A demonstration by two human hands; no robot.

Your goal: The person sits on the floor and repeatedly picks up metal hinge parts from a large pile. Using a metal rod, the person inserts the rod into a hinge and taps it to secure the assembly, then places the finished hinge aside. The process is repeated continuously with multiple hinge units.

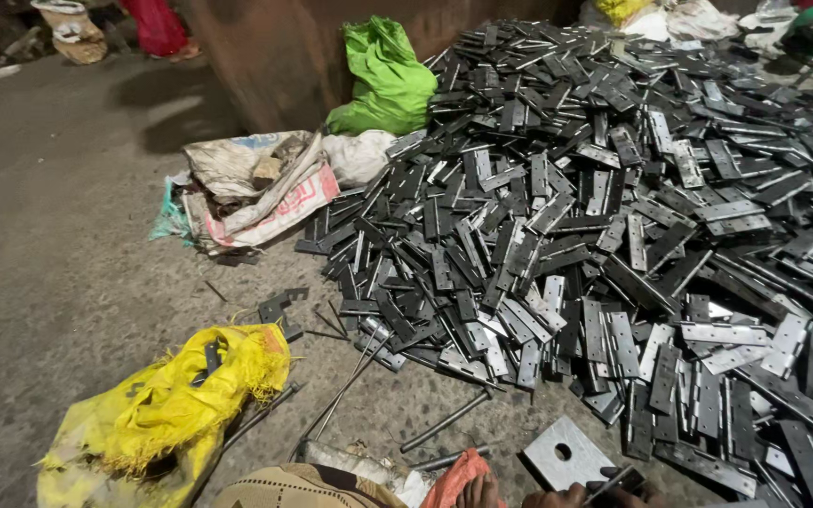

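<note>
Leftmost, a torn yellow woven sack [157, 414] is seen slumped on the concrete floor [58, 235], with a dark metal piece [211, 357] poking from its open top. Behind it, crumpled white sacks [256, 188] are heaped, and a knotted green bag [386, 80] is propped against a brown wall [275, 56]; what either holds cannot be told. Thin metal rods [350, 386] are laid on the floor near the yellow sack. Further right, a wide pile of flat metal hinges [613, 235] is spread loose on the floor, held by no container. At the bottom edge, a square plate [566, 454] with one hole is set just beside the hand [581, 496], whose fingers are closed around a thin rod [611, 483]. Which hand it is cannot be told.
</note>
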